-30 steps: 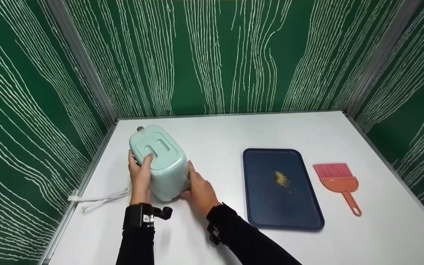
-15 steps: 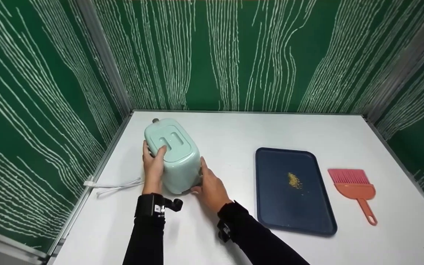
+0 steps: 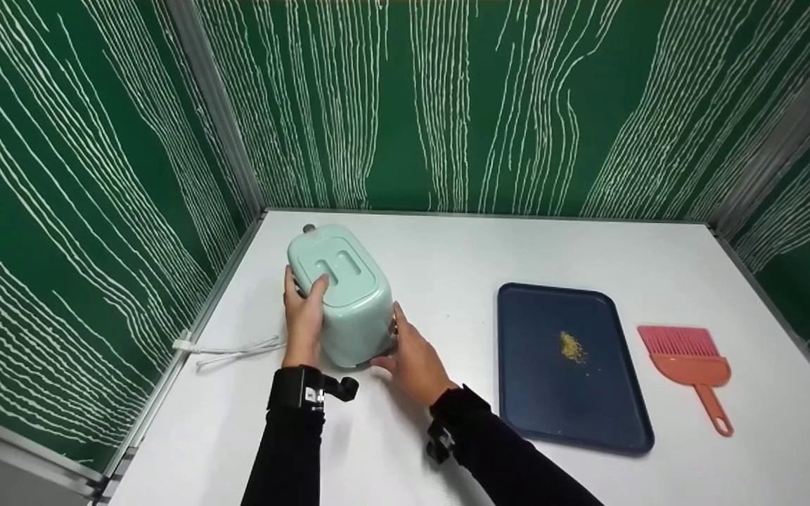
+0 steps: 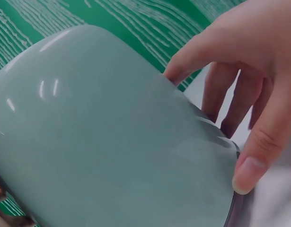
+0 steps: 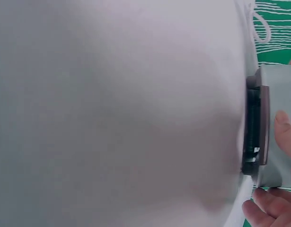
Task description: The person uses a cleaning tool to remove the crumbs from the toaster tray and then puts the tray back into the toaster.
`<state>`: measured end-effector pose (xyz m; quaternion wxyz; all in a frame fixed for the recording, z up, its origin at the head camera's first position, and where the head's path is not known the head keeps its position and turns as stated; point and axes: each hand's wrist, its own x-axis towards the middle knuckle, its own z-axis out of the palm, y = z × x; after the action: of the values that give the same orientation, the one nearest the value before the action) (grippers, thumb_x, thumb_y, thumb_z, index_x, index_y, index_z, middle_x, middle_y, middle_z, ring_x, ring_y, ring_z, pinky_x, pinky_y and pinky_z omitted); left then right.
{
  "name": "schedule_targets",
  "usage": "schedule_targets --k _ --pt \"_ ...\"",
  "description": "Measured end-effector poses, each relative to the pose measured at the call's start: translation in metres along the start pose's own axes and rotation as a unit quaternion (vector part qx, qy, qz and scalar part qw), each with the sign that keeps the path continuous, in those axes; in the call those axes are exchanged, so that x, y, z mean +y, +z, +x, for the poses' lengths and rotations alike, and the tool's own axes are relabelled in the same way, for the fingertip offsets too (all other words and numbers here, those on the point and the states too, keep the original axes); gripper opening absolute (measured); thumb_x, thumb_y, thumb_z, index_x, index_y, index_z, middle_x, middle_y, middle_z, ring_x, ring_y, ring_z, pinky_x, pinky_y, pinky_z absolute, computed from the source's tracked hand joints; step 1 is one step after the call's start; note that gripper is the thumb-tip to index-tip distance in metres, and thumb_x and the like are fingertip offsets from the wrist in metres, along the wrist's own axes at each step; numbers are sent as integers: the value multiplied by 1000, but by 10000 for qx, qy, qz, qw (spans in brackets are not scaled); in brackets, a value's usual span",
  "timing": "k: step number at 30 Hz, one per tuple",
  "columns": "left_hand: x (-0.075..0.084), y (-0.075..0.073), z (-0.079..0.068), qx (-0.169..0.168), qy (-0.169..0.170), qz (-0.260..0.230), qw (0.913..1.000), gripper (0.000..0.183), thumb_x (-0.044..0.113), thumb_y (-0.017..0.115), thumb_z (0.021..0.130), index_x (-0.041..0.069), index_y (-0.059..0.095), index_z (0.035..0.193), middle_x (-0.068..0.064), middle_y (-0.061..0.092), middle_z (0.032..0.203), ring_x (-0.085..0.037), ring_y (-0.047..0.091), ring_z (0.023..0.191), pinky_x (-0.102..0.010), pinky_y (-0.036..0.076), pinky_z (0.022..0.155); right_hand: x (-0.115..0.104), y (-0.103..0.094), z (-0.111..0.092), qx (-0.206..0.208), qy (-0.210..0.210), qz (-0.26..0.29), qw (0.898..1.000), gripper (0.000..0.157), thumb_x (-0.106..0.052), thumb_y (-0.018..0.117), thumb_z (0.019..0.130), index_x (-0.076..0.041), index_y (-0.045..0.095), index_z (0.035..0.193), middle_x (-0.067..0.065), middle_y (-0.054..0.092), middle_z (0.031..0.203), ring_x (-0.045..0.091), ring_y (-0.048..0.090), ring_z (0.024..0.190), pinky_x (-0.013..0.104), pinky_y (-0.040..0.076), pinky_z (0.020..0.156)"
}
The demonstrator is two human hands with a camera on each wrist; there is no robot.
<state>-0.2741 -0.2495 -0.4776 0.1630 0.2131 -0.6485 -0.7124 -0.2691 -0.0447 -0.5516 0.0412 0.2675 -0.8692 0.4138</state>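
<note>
Both hands grip a mint-green toaster [image 3: 359,327] at the left of the table, its lidded top and two recessed slots facing up. A grey knob [image 3: 309,228] juts from its far end. My left hand [image 3: 304,320] wraps the left side, with the thumb on the lid near one slot. At the near right corner, my right hand [image 3: 415,362] has its thumb low on the body and its fingers along the right side. The left wrist view shows the toaster's glossy wall [image 4: 98,123] up close. In the right wrist view a dark base strip [image 5: 263,125] shows under the body.
Right of the toaster lies a dark blue tray [image 3: 545,400] with a small pile of yellow crumbs [image 3: 571,347]. Farther right is an orange hand brush [image 3: 693,369] with pink bristles. A white cord [image 3: 236,349] runs left of the toaster. Green walls border the white table [image 3: 433,260].
The head view has turned, so everything sits farther right in it. Against the table, the toaster and both hands stay about where they were, with the same grip.
</note>
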Motion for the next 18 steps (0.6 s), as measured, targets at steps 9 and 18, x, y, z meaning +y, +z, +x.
schedule_targets --k 9,18 --pt "-4 -7 -2 62 16 288 9996 88 48 58 107 22 5 173 -9 3 180 -27 4 165 -47 4 134 -7 -31 -19 -106 -189 -210 9995 76 -33 76 102 -7 39 163 15 52 159 32 49 148 48 43 122" --pt "-25 -43 -21 268 804 1951 9771 70 48 30 115 2 23 168 -25 19 174 -42 15 162 -54 12 134 26 -92 -51 580 -900 -663 9920 54 -25 75 103 -2 57 149 21 57 152 39 51 145 54 42 122"
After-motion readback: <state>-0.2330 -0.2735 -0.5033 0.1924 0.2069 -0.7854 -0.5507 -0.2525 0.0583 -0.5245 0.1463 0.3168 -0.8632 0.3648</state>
